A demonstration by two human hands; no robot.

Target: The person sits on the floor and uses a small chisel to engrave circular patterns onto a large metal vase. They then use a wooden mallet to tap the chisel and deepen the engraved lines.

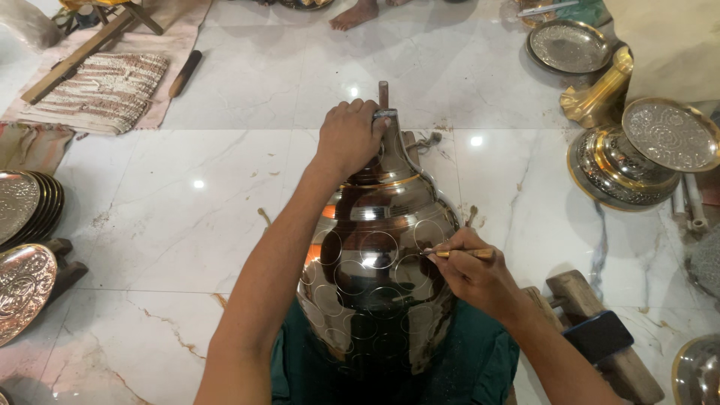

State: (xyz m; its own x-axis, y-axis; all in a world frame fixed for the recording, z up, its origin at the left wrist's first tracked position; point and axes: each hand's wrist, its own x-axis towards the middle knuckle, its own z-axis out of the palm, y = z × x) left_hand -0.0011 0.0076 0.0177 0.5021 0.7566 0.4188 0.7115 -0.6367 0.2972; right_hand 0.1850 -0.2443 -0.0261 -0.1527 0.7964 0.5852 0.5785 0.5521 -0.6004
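Vase (375,262) on lap, plates (26,225) left, stacked bowls (637,154) right

A white marble floor with brown veins (225,187) carries a stack of dark-rimmed engraved metal plates (26,206) at the left edge, with a single embossed coppery plate (22,285) leaning on a dark wooden block (66,268) just below it. At the top left a striped woven mat (101,90) lies folded on a pale cloth, a long wooden stick (75,52) rests across it, and a dark-handled tool (185,73) lies just beside it, while another person's bare foot (355,15) shows at the top edge. On the right stand a round silver-and-gold engraved vessel (619,169), an embossed silver plate (670,133) propped against it, a shallow engraved dish (570,46) and a gold-coloured metal fitting (604,94), with a wooden block (600,330) and a dark phone (598,336) on it near the lower right.
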